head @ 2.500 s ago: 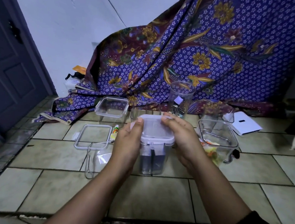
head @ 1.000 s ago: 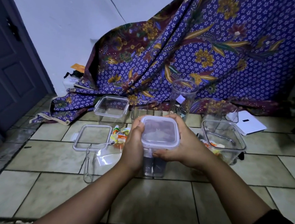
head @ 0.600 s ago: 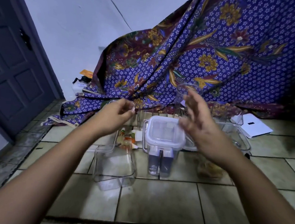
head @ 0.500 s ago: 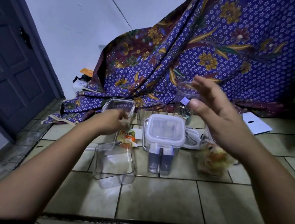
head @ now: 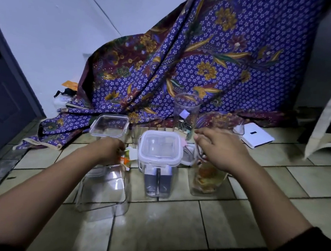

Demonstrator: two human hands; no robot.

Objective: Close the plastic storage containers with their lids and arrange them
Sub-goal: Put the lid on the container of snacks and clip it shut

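On the tiled floor the middle container stands closed now, lid seated, and both hands have let it go; the left hand drops just beyond the open container, grip hidden, can't tell; the right hand settles over the filled container, fingers curled, hold unclear; those two still want lids.
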